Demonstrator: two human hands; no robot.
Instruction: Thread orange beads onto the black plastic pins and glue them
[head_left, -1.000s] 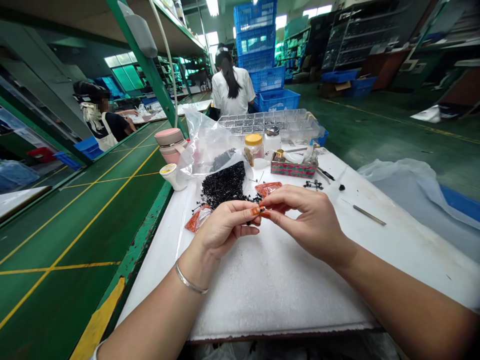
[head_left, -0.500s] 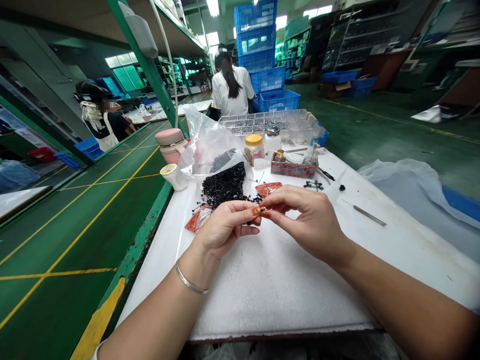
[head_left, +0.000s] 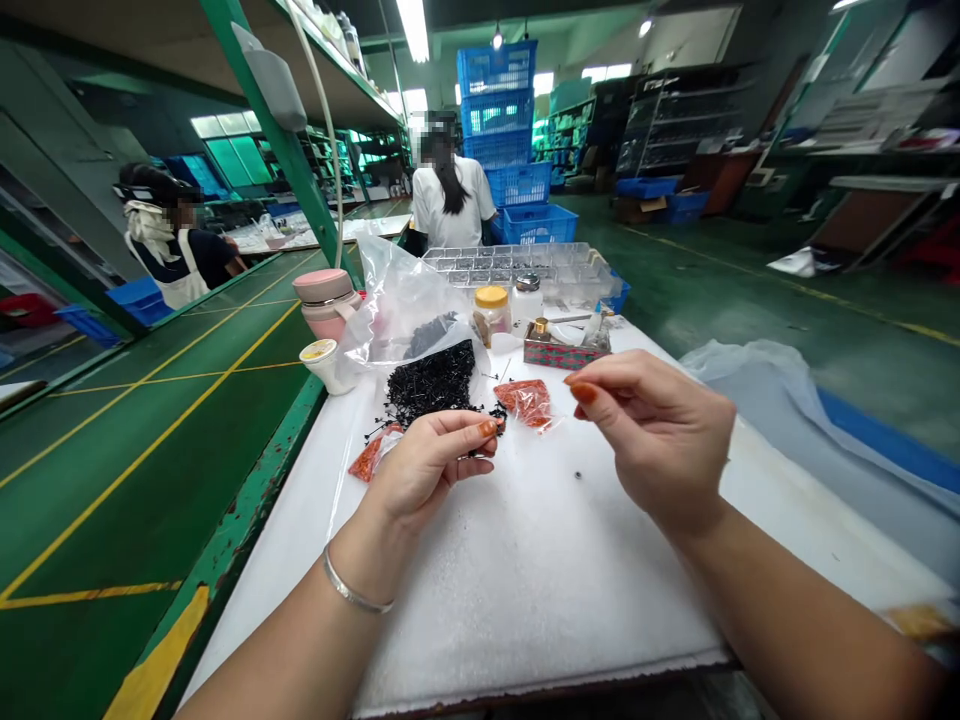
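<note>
My left hand (head_left: 442,452) is closed in a pinch on a small black part (head_left: 501,425), mostly covered by the fingers. Apart from it on the right, my right hand (head_left: 660,430) is raised over the table with thumb and forefinger pressed together; what they hold, if anything, is too small to see. Just beyond the left hand lies a pile of thin black pieces (head_left: 431,380) at the mouth of a clear plastic bag (head_left: 390,290). Orange-red packets lie by the pile, one packet (head_left: 527,402) between the hands and another packet (head_left: 367,458) beside my left wrist.
A tiny dark ring-like piece (head_left: 577,475) lies on the white tabletop (head_left: 540,600). Farther back stand a pink flask (head_left: 326,305), a yellow-lidded jar (head_left: 492,315), a patterned box (head_left: 562,350) and a clear compartment tray (head_left: 517,262). Two people sit beyond, near blue crates (head_left: 499,100).
My right hand has come away from the left and moved right, still pinched. A tiny dark piece now shows on the tabletop between them. The whole view has shifted slightly.
</note>
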